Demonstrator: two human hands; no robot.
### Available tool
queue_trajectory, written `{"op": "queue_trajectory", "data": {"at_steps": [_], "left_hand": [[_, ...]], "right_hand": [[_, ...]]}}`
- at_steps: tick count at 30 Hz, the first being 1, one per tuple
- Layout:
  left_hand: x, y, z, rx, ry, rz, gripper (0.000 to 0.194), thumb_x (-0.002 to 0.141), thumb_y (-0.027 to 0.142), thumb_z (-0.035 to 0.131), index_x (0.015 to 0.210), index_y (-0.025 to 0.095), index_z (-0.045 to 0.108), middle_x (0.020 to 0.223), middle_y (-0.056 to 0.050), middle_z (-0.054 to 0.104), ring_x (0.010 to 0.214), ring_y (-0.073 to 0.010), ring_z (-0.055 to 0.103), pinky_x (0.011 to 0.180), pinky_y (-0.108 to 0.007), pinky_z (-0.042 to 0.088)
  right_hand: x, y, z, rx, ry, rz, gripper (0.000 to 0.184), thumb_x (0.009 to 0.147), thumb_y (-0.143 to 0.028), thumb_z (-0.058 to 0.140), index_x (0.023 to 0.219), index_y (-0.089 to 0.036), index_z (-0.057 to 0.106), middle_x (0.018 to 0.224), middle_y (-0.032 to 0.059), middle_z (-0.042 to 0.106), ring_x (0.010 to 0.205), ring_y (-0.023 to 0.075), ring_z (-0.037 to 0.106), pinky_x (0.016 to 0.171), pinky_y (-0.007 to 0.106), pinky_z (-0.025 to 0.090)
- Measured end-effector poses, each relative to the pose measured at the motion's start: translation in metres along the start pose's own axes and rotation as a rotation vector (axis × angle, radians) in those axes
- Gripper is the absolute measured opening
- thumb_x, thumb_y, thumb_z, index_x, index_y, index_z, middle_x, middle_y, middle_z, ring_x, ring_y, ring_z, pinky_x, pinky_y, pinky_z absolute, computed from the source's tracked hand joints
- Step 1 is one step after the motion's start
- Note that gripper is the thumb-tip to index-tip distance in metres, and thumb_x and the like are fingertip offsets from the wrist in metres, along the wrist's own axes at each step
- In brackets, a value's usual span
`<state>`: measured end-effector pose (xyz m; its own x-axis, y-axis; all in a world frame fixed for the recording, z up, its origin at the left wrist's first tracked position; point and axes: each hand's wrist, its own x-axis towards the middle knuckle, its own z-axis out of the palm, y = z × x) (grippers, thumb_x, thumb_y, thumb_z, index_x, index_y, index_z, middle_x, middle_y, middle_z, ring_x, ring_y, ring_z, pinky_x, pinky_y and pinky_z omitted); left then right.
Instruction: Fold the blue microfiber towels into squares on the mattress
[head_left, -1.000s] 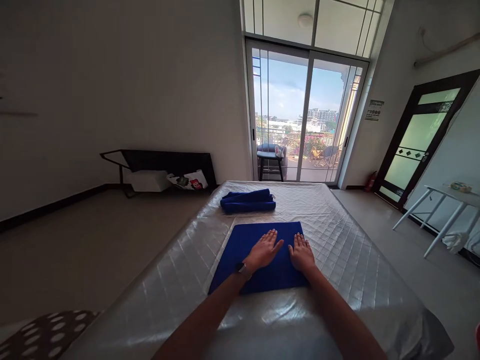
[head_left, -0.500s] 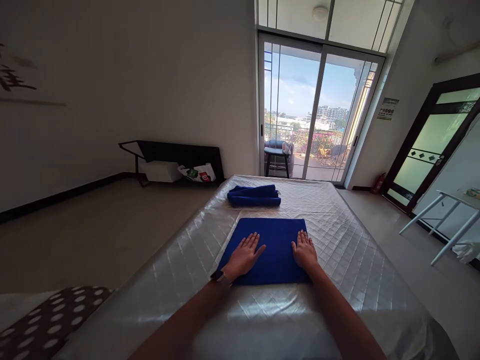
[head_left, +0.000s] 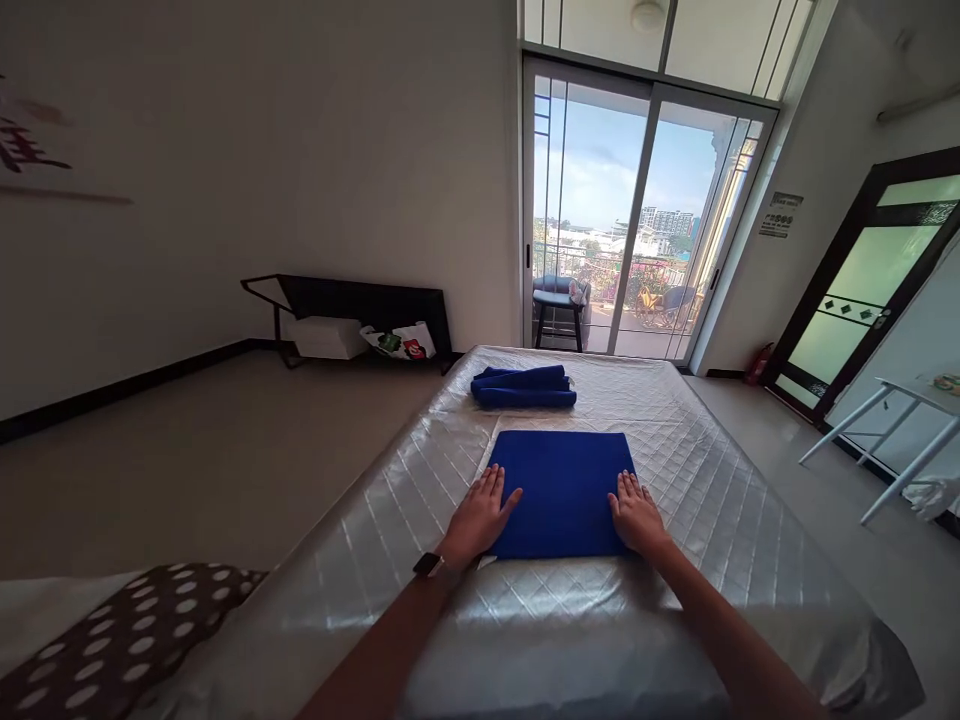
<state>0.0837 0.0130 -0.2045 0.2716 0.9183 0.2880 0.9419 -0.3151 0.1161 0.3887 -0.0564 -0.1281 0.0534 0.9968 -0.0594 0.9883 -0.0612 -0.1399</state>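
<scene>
A folded blue cloth (head_left: 562,495) lies flat on a mattress (head_left: 420,530) with a shiny quilted cover. My left hand (head_left: 480,515) rests along the cloth's left edge, fingers stretched out and thumb pointing inward; a dark watch sits on that wrist. Flat against the right edge of the cloth is my right hand (head_left: 636,510), its fingers extended too. Neither hand grips anything. Beyond the flat cloth lies a second blue cloth (head_left: 523,388), loosely rolled or bunched up. A small white tag-like bit shows at the flat cloth's near left corner.
A brown polka-dot cloth (head_left: 127,635) lies at the lower left. By the left wall stands a black frame (head_left: 360,297) with a white box (head_left: 326,338) and a printed bag (head_left: 399,342). A white-legged table (head_left: 919,390) stands at the right, beyond the mattress edge.
My left hand has moved from on top of the flat cloth out to its left edge. My right hand has slid slightly outward along the right edge. The view has shifted a little.
</scene>
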Motion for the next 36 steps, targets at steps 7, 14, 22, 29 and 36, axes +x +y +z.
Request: {"op": "queue_trajectory", "data": {"at_steps": [7, 14, 22, 29, 36], "left_hand": [[-0.001, 0.002, 0.001, -0.003, 0.020, -0.011, 0.076, 0.101, 0.058, 0.019, 0.150, 0.004, 0.042, 0.157, -0.021, 0.042, 0.149, -0.0301, 0.035, 0.121, -0.049, 0.031], [-0.001, 0.009, -0.021, 0.067, 0.018, 0.025, 0.071, 0.101, 0.052, 0.024, 0.149, 0.003, 0.044, 0.155, -0.022, 0.044, 0.147, -0.0311, 0.038, 0.121, -0.050, 0.031], [-0.003, 0.144, -0.031, -0.068, -0.028, 0.411, 0.065, 0.104, 0.052, 0.020, 0.150, 0.013, 0.044, 0.157, -0.014, 0.044, 0.149, -0.0237, 0.036, 0.121, -0.044, 0.032], [-0.007, 0.170, -0.014, -0.110, -0.036, 0.405, 0.067, 0.104, 0.056, 0.018, 0.153, 0.016, 0.041, 0.159, -0.012, 0.042, 0.150, -0.0235, 0.033, 0.123, -0.045, 0.029], [-0.041, 0.051, -0.022, 0.013, -0.119, 0.155, 0.069, 0.103, 0.054, 0.018, 0.156, 0.013, 0.033, 0.163, -0.014, 0.034, 0.152, -0.0278, 0.027, 0.123, -0.049, 0.027]], "right_hand": [[-0.032, 0.009, 0.009, 0.017, 0.032, -0.031, 0.062, 0.105, -0.038, 0.024, 0.159, -0.005, 0.023, 0.165, 0.0147, 0.023, 0.155, 0.0208, 0.015, 0.124, 0.039, 0.014], [-0.033, 0.005, 0.008, 0.048, 0.073, -0.039, 0.062, 0.105, -0.036, 0.024, 0.158, -0.004, 0.026, 0.164, 0.0175, 0.025, 0.155, 0.0216, 0.016, 0.124, 0.040, 0.017], [-0.035, 0.006, 0.009, 0.033, 0.086, -0.054, 0.061, 0.105, -0.036, 0.023, 0.158, -0.005, 0.027, 0.164, 0.0166, 0.026, 0.155, 0.0217, 0.015, 0.123, 0.042, 0.018], [-0.036, 0.006, 0.006, 0.003, 0.079, -0.062, 0.062, 0.104, -0.035, 0.024, 0.158, -0.004, 0.027, 0.164, 0.0162, 0.023, 0.155, 0.0216, 0.015, 0.123, 0.041, 0.019], [-0.034, 0.004, 0.007, 0.037, 0.072, -0.039, 0.062, 0.105, -0.036, 0.023, 0.157, -0.004, 0.028, 0.165, 0.0152, 0.024, 0.155, 0.0208, 0.014, 0.124, 0.040, 0.015]]}}
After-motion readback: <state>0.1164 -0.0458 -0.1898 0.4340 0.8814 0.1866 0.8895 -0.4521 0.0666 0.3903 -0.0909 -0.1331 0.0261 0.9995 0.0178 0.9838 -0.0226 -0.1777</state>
